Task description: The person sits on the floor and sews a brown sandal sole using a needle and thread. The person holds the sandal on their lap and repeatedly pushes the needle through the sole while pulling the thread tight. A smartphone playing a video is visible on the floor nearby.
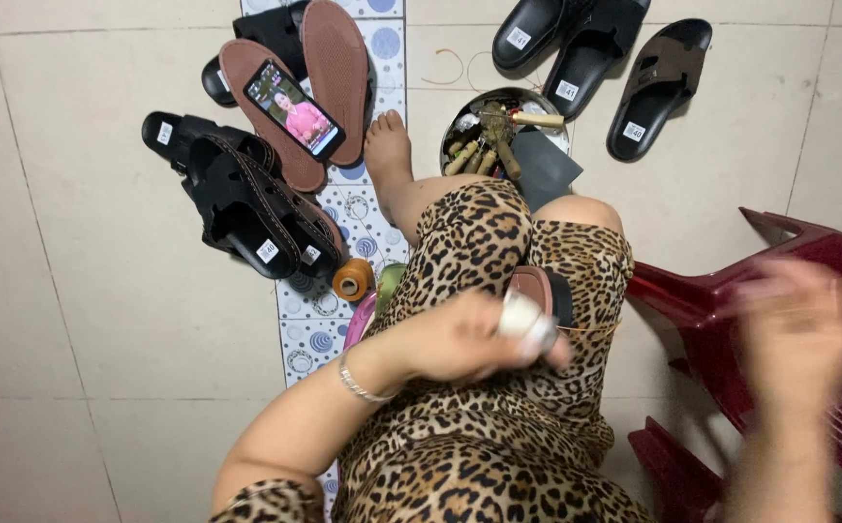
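Blurred by motion at the lower right, the person's right hand (798, 329) is raised beside a dark red plastic chair (731, 291); whether its fingers are together or apart cannot be told. A thin tan thread (590, 330) runs from that side toward the lap. Over the leopard-print trousers (479, 252), the left hand (464, 339), with a silver bracelet at the wrist, is closed around a black sandal with a reddish sole (537, 288), and white tape wraps the fingertips (522, 318) pressed against it. On the tiled floor ahead sit a round metal tin of tools (498, 131), an orange spool of thread (352, 279), a stack of black sandals (246, 199) and three more sandals (600, 58). A phone with a lit screen (295, 108) leans on two upturned soles. Judging from the fast right hand, the taut thread could snap or slip, or a needle too small to see could prick the left fingers.
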